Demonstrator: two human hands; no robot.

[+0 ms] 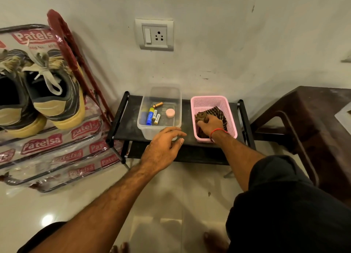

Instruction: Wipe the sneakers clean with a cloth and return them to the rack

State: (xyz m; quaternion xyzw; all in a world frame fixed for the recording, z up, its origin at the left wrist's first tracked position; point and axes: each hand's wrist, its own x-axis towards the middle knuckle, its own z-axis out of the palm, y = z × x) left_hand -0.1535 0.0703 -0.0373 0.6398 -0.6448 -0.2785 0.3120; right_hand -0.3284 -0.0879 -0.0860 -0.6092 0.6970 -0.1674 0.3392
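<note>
The checked cloth [218, 113], soft and crumpled, dark brown w/ pale lines, is lying in a pink plastic basket [230, 117] w/ perforated mesh walls, on the right of a low black shelf [131, 119]. It is being gripped by the right hand [210, 124], fingers curled into the folds; a red thread is being worn at the wrist. Fingertips are being hidden by the fabric, so depth of the grip cannot be told.

The left hand [163, 148] is being held just in front of a clear plastic tub [159, 110], fingers loosely spread, nothing held; contact w/ the tub's front edge cannot be told. Inside the tub: small cylindrical batteries [154, 115], one blue/yellow, and a round pink cap [170, 113].

The sneakers [51, 93], dark w/ worn tan suede and yellowed rubber soles, frayed pale laces, are being kept on the rack [62, 43] at far left, red metal frame, glossy printed plastic cover. One sneaker is being cut off by the frame edge. A dark brown stool [313, 123] is partly seen at right. Glossy floor tiles below.
</note>
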